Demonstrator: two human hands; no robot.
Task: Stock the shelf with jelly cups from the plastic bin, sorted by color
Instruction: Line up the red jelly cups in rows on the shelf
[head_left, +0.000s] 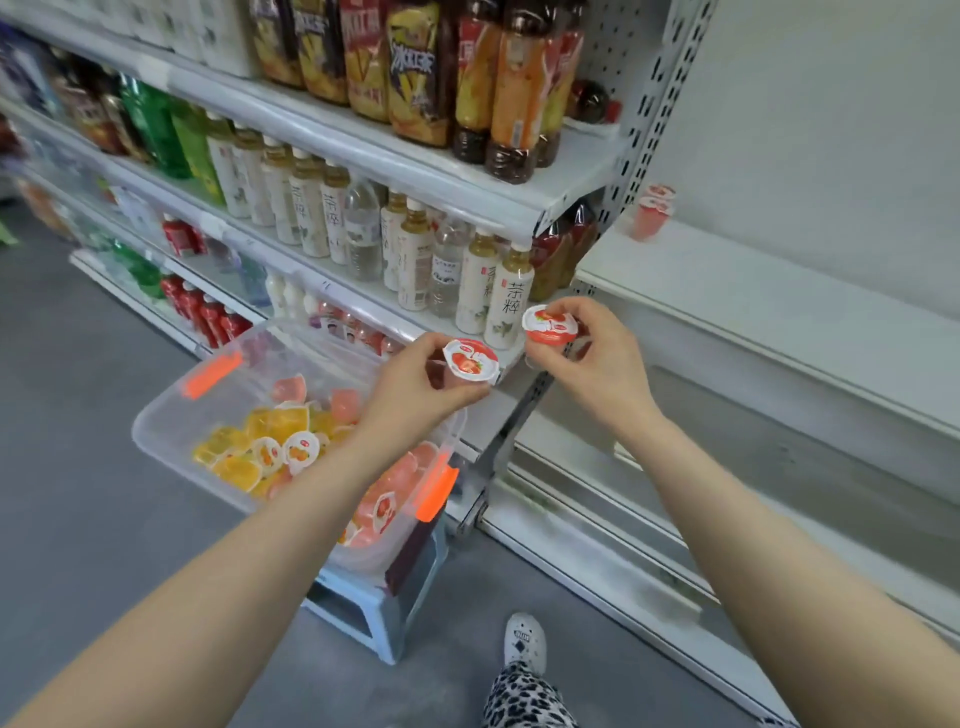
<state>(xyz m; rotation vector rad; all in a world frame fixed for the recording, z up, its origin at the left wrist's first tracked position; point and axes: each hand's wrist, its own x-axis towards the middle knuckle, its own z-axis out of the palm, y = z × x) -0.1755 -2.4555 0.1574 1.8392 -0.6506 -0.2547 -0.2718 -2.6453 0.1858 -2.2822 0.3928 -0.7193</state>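
left hand (415, 387) pinching red jelly cup (471, 361); right hand (602, 358) likewise

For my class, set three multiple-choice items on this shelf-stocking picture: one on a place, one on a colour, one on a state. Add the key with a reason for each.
1. The plastic bin stands on: A the floor; B a small stool; C a shelf.
2. The jelly cups already on the right-hand shelf are: A yellow; B green; C pink.
3. The left hand: A hangs empty; B pinches a red-lidded cup; C grips a bottle.

Key: 1 B, the bin's base sits on the stool's top. 2 C, the stacked cups in the shelf's far corner are pink. 3 B, its fingers and thumb hold the cup at the rim.
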